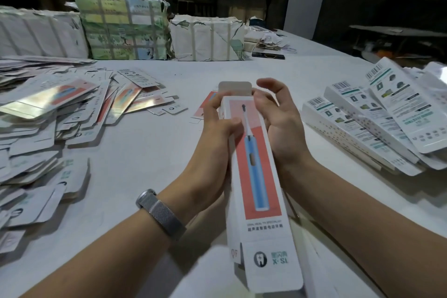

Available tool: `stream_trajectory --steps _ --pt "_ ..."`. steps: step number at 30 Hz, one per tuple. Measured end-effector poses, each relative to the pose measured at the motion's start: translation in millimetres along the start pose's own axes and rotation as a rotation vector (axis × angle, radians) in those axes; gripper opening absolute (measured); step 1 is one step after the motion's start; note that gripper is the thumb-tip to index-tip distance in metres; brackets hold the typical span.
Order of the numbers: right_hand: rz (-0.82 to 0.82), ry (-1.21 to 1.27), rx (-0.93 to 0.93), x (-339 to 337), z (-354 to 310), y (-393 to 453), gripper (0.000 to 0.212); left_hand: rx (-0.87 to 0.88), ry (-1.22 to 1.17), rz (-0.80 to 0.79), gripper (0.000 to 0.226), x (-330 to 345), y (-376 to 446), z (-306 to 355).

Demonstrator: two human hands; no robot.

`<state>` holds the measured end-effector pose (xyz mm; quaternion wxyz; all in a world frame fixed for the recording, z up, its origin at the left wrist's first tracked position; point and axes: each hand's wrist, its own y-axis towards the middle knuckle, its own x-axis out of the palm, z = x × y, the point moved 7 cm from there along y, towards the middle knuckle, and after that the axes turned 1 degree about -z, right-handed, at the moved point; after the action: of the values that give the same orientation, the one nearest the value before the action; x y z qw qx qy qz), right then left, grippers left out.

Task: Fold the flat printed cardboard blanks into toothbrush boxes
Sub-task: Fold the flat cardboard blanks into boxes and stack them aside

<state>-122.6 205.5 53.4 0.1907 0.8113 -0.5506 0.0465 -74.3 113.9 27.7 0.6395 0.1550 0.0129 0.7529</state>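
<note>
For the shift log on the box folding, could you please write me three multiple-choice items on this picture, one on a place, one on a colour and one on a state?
1. Where does the heap of flat blanks lie?
A. To the person's left on the table
B. On the floor
C. On top of the wrapped bundles

2. What colour is the toothbrush handle printed on the held box?
A. Green
B. Blue
C. Black

3. How does the far end flap of that box stand?
A. Torn off
B. Tucked shut
C. Open, standing up

Answers:
1 A, the blanks spread over the white table on the left side, while folded boxes pile up on the right.
2 B, a blue handle shows on a red panel.
3 C, the flap rises above the box end between the left hand and the right hand.
</note>
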Motion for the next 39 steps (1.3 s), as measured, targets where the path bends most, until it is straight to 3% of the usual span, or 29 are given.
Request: stream_trajectory --steps 5,10,15,21,26,32,39 --pt "0.004 0.013 -0.011 0 -1 3 0.014 -0.021 0.017 -0.020 0.052 1 1 7" --pt "-0.030 -0.030 -0.012 1 -1 6 0.023 -0.006 0.019 -0.054 0.044 -2 1 7" --pt "-0.075 -0.005 0.033 0 2 14 0.006 -0.007 0.073 -0.119 0.052 2 1 7" --pt "-0.114 -0.063 0.021 -1 1 15 0.012 -0.006 0.061 -0.134 0.055 0 1 6" --pt "-0.101 -0.074 -0.009 -4 -1 18 0.033 0.002 0.098 -0.168 0.056 1 0 6" --pt "-0.087 -0.083 -0.017 -11 -6 23 0.023 0.018 0.135 -0.182 0.070 2 5 5" --pt "-0.213 -0.100 -0.004 -7 -10 26 0.022 0.051 0.060 -0.172 0.057 1 6 10"
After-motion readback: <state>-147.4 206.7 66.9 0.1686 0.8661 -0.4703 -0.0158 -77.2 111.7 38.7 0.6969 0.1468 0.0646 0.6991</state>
